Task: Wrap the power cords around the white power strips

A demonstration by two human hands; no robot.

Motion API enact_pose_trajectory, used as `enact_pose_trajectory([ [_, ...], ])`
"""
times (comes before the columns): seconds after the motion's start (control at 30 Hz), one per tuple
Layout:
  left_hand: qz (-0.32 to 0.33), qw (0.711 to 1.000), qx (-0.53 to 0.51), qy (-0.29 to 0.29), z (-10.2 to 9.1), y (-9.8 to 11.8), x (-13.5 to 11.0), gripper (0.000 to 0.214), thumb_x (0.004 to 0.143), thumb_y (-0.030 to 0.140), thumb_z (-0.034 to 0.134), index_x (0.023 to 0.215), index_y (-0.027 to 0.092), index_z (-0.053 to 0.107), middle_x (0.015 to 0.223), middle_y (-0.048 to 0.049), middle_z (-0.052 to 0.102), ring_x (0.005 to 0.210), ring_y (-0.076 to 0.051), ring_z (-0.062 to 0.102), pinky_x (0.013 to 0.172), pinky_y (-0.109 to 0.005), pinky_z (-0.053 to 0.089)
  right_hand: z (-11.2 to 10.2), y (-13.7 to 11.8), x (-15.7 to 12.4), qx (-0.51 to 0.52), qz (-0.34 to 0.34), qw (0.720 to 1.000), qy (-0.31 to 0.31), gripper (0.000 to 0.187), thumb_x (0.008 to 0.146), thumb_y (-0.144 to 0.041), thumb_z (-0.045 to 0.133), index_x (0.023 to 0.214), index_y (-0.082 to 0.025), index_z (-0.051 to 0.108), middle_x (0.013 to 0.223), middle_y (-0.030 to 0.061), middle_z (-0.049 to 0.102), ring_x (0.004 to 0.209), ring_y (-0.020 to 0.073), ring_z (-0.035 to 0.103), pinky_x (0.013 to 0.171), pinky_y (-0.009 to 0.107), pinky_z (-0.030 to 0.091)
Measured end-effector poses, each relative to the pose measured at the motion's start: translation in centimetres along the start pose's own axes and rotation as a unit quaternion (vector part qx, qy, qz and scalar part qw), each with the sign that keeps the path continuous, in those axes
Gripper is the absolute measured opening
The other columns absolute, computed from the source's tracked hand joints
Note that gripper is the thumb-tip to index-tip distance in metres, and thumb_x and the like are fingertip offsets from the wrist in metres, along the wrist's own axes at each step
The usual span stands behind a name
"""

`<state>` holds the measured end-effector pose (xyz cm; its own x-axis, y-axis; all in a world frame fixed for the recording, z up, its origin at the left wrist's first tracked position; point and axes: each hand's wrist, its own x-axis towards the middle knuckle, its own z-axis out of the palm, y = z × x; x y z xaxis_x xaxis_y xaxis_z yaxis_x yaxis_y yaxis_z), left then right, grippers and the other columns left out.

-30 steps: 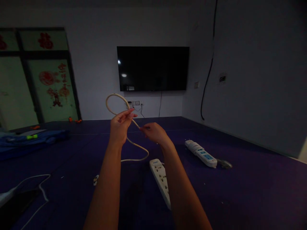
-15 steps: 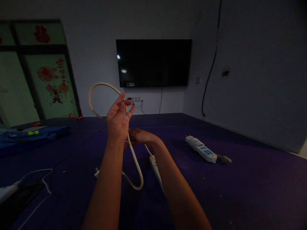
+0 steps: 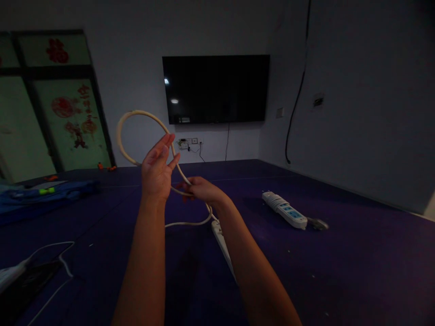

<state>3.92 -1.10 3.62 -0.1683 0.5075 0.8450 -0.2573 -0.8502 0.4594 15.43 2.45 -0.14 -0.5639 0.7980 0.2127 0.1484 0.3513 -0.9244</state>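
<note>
A cream power cord (image 3: 146,113) forms a raised loop above the purple floor. My left hand (image 3: 158,170), palm toward me, holds the right side of the loop, with the cord running between its fingers. Lower and to the right, my right hand (image 3: 202,190) pinches the cord where two lengths come together; its fingertips are partly hidden. From there the cord drops, curves left along the floor and passes behind my left forearm. A white power strip (image 3: 223,248) lies under my right forearm, which hides part of it, with a cord at its far end.
Another white power strip (image 3: 285,210), wound with its cord, rests on the right of the purple floor (image 3: 340,267). At left are a white cable (image 3: 64,260), a dark flat object (image 3: 32,283) and blue cloth (image 3: 68,190). A television (image 3: 215,90) hangs on the far wall.
My left hand has moved a little left and the upper loop has grown wider. My right hand now grips the cord, and the length that hung low between my arms has risen.
</note>
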Motion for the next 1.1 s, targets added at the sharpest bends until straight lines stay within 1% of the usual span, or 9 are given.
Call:
enact_pose_trajectory([
  [0.13,-0.07,0.996,0.05,-0.03,0.6,0.7,-0.4,0.025,0.074,0.037,0.069,0.093,0.022,0.07,0.116,-0.0091,0.065,0.117,-0.026,0.053,0.091,-0.044,0.046,-0.8,-0.4,-0.1,0.134,0.004,0.976,0.172,0.017,0.088,-0.015,0.044,0.093,-0.014,0.06,0.047,-0.0039,0.055,0.039,0.0055,0.043,0.042,0.016,0.032],
  [0.2,-0.099,0.991,0.079,-0.052,0.8,0.6,-0.6,0.026,0.071,0.035,0.071,0.091,0.019,0.071,0.099,-0.0104,0.07,0.1,-0.024,0.062,0.086,-0.041,0.049,-1.6,-0.6,-0.5,0.21,-0.008,0.949,0.236,0.015,0.088,-0.018,0.043,0.09,-0.015,0.058,0.047,-0.005,0.052,0.036,0.0053,0.04,0.04,0.017,0.03],
  [0.3,-0.112,0.98,0.139,-0.085,0.7,-0.3,-0.7,0.028,0.065,0.031,0.076,0.088,0.016,0.071,0.085,-0.0093,0.071,0.083,-0.02,0.065,0.082,-0.039,0.049,-3.4,-0.7,-1.3,0.318,-0.042,0.9,0.295,0.011,0.087,-0.019,0.042,0.087,-0.018,0.053,0.046,-0.0077,0.046,0.033,0.0046,0.035,0.039,0.017,0.028],
  [0.4,-0.135,0.947,0.242,-0.16,0.3,-1.6,-0.9,0.034,0.052,0.028,0.083,0.082,0.017,0.071,0.086,-0.0101,0.071,0.08,-0.022,0.065,0.079,-0.04,0.05,-5.4,-0.6,-2.2,0.385,-0.081,0.859,0.329,0.005,0.083,-0.016,0.045,0.085,-0.02,0.049,0.045,-0.0105,0.041,0.033,0.0038,0.032,0.04,0.016,0.029],
  [0.57,-0.228,0.847,0.314,-0.363,0.7,-4.1,-2.4,0.041,0.038,0.025,0.086,0.076,0.02,0.072,0.078,-0.008,0.072,0.069,-0.023,0.066,0.063,-0.034,0.049,-7.6,-0.6,-3.6,0.444,-0.113,0.813,0.359,0.012,0.081,-0.009,0.042,0.084,-0.021,0.047,0.046,-0.0113,0.038,0.033,0.0042,0.031,0.043,0.017,0.035],
  [0.73,-0.261,0.778,0.361,-0.443,2.4,-6.3,-3.6,0.006,0.054,0.019,0.072,0.055,0.02,0.067,0.049,0.0023,0.063,0.045,-0.012,0.053,0.045,-0.022,0.034,-8.1,-1.0,-4.2,0.474,-0.12,0.797,0.356,0.017,0.086,-0.009,0.035,0.081,-0.021,0.046,0.045,-0.0111,0.037,0.033,0.0048,0.03,0.045,0.017,0.034],
  [0.8,-0.266,0.762,0.371,-0.46,2.5,-6.6,-3.6,0.012,0.06,0.018,0.066,0.049,0.019,0.063,0.044,0.0024,0.059,0.042,-0.011,0.049,0.044,-0.022,0.031,-8.2,-1.0,-4.2,0.473,-0.124,0.798,0.352,0.015,0.088,-0.012,0.037,0.08,-0.022,0.045,0.045,-0.011,0.037,0.034,0.0051,0.031,0.046,0.017,0.035],
  [0.9,-0.238,0.779,0.375,-0.442,2.1,-6.2,-3.0,0.017,0.066,0.021,0.062,0.049,0.018,0.063,0.048,0.0001,0.061,0.046,-0.012,0.051,0.047,-0.023,0.031,-8.4,-1.0,-4.3,0.476,-0.134,0.798,0.346,0.015,0.091,-0.018,0.036,0.079,-0.022,0.045,0.046,-0.0103,0.037,0.035,0.0059,0.032,0.047,0.017,0.036],
  [1.1,-0.118,0.865,0.368,-0.32,1.5,-5.2,-1.9,0.018,0.074,0.028,0.06,0.058,0.019,0.065,0.058,-0.0029,0.065,0.056,-0.016,0.055,0.054,-0.026,0.036,-8.3,-0.9,-4.2,0.477,-0.174,0.808,0.298,0.046,0.095,-0.045,0.016,0.078,-0.021,0.051,0.053,-0.0041,0.044,0.044,0.0093,0.042,0.053,0.022,0.042],
])
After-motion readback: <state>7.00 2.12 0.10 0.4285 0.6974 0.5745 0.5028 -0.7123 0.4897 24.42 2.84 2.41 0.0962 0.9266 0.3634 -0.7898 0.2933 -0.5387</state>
